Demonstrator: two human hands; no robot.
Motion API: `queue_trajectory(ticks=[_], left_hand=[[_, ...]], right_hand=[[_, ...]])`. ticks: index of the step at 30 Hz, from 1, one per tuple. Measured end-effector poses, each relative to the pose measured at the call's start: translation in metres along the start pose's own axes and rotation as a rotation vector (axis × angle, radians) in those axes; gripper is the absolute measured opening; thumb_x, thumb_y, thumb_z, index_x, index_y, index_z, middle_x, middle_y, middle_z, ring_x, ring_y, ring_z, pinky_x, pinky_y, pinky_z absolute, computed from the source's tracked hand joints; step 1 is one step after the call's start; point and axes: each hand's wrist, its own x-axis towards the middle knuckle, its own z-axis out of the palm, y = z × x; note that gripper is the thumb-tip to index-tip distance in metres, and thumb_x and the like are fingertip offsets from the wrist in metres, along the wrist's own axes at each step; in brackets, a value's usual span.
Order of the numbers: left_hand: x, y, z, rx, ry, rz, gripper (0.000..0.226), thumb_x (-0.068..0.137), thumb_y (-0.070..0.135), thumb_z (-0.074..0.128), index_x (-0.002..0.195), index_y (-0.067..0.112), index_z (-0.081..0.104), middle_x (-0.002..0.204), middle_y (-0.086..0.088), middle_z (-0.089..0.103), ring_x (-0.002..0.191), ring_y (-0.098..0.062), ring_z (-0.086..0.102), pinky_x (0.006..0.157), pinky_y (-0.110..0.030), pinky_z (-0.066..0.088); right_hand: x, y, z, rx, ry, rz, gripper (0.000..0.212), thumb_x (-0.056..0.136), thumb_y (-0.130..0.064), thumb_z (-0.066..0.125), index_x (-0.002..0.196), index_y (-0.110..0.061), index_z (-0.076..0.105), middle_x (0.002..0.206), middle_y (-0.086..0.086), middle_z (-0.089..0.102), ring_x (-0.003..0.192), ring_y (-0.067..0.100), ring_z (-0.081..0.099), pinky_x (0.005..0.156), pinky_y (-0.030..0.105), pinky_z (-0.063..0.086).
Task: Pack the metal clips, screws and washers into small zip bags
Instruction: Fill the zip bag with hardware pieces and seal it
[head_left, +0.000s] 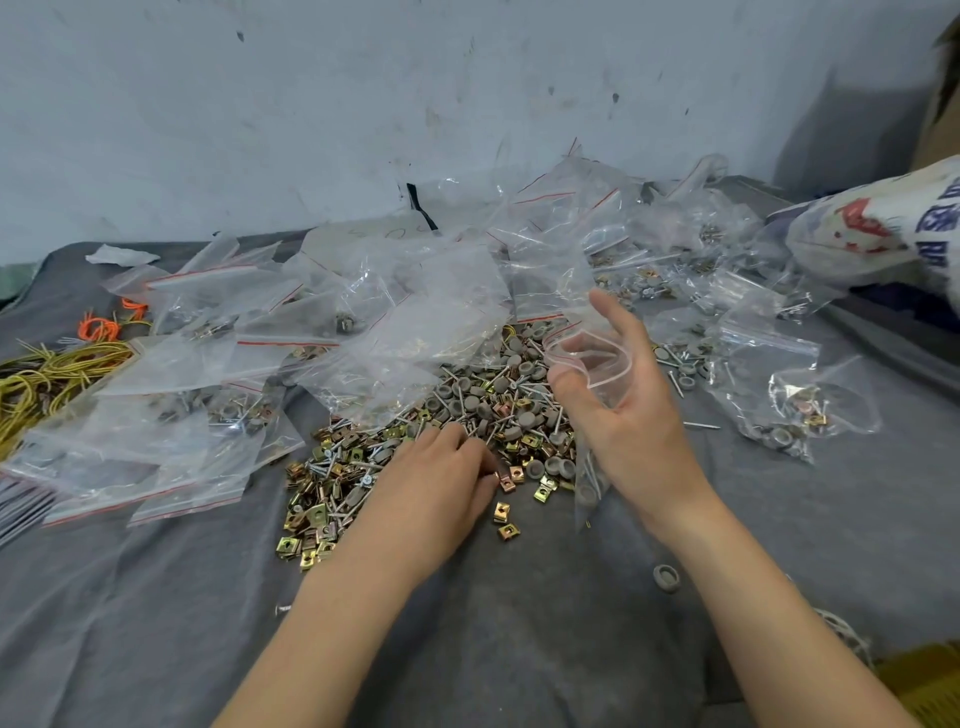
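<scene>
While picking from the loose pile (467, 410) of clips, screws and washers on the grey cloth (519, 649), mid-fill on one bag. Left hand (441, 467) down at the pile's near edge, fingers curled, seemingly pinching a clip (503, 475). Right hand (634, 410) raised just beside, thumb and fingers holding the zip bag (587, 364) with its mouth open. Next, probably: lift the clip across and drop it cleanly into that mouth.
</scene>
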Motion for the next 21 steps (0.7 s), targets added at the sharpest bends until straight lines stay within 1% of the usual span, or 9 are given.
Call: queue_trajectory(ticks=[2,4,7,9,11,15,17,19,21], left_hand=[[-0.001,-0.001,0.0,-0.034,0.03,0.013,0.025,0.099,0.045,0.045,0.116,0.03,0.057,0.116,0.008,0.053,0.113,-0.014,0.048,0.097,-0.028,0.036],[-0.002,-0.003,-0.003,-0.172,0.079,-0.003,0.02,0.098,0.042,0.05,0.11,0.027,0.057,0.109,0.01,0.057,0.104,-0.01,0.051,0.091,-0.023,0.037],[-0.003,-0.005,-0.007,-0.362,0.161,-0.081,0.013,0.095,0.038,0.056,0.103,0.028,0.059,0.096,0.017,0.06,0.088,0.0,0.053,0.079,-0.017,0.041],[-0.004,-0.005,-0.007,-0.426,0.21,-0.118,0.008,0.094,0.035,0.059,0.1,0.031,0.059,0.088,0.019,0.06,0.085,0.007,0.054,0.072,-0.009,0.04],[-0.005,-0.006,-0.007,-0.461,0.228,-0.128,0.006,0.094,0.03,0.061,0.1,0.031,0.059,0.087,0.021,0.06,0.085,0.011,0.053,0.071,-0.006,0.039],[-0.004,-0.003,-0.009,-0.568,0.229,-0.132,0.008,0.093,0.023,0.064,0.096,0.03,0.061,0.083,0.018,0.062,0.08,0.006,0.057,0.069,-0.011,0.043],[-0.004,-0.001,-0.014,-0.689,0.276,-0.138,0.012,0.092,0.018,0.066,0.091,0.03,0.061,0.079,0.016,0.065,0.074,0.001,0.059,0.066,-0.013,0.045],[-0.004,0.002,-0.022,-0.83,0.334,-0.134,0.014,0.092,0.016,0.066,0.09,0.028,0.062,0.08,0.017,0.066,0.068,0.001,0.059,0.062,-0.01,0.044],[-0.005,0.004,-0.03,-0.963,0.378,-0.123,0.012,0.092,0.015,0.066,0.09,0.026,0.064,0.079,0.016,0.066,0.067,0.001,0.057,0.062,-0.011,0.043]], right_hand=[[0.0,0.001,0.0,-0.004,0.002,-0.004,0.066,0.088,-0.04,0.069,0.147,-0.043,0.04,0.116,-0.013,0.065,0.12,0.002,0.057,0.098,0.022,0.042],[0.0,0.001,-0.001,-0.008,0.003,-0.005,0.066,0.087,-0.043,0.068,0.147,-0.044,0.04,0.114,-0.015,0.065,0.119,0.001,0.057,0.097,0.02,0.042],[0.0,0.001,-0.002,-0.016,0.0,0.001,0.067,0.085,-0.049,0.067,0.146,-0.046,0.039,0.113,-0.021,0.064,0.118,-0.002,0.056,0.093,0.008,0.042],[-0.001,0.0,-0.001,-0.022,-0.005,0.002,0.067,0.086,-0.049,0.066,0.147,-0.047,0.038,0.113,-0.023,0.063,0.118,-0.004,0.056,0.09,0.002,0.039],[-0.001,0.0,0.0,-0.02,-0.007,0.0,0.066,0.088,-0.045,0.067,0.147,-0.046,0.038,0.112,-0.024,0.063,0.116,-0.004,0.056,0.089,0.002,0.039],[-0.001,0.0,0.0,-0.014,-0.019,0.002,0.064,0.091,-0.039,0.068,0.148,-0.046,0.038,0.112,-0.022,0.062,0.116,-0.002,0.057,0.088,0.003,0.041],[-0.002,0.0,0.0,-0.018,-0.021,0.0,0.065,0.09,-0.039,0.068,0.148,-0.045,0.038,0.112,-0.024,0.062,0.116,-0.002,0.057,0.089,0.004,0.041],[-0.002,0.0,0.002,-0.032,-0.02,-0.006,0.065,0.09,-0.039,0.067,0.148,-0.043,0.038,0.111,-0.025,0.062,0.115,-0.002,0.057,0.09,0.004,0.041],[-0.002,0.0,0.003,-0.044,-0.019,-0.014,0.066,0.088,-0.041,0.067,0.148,-0.04,0.039,0.11,-0.024,0.062,0.116,0.001,0.057,0.091,0.007,0.041]])
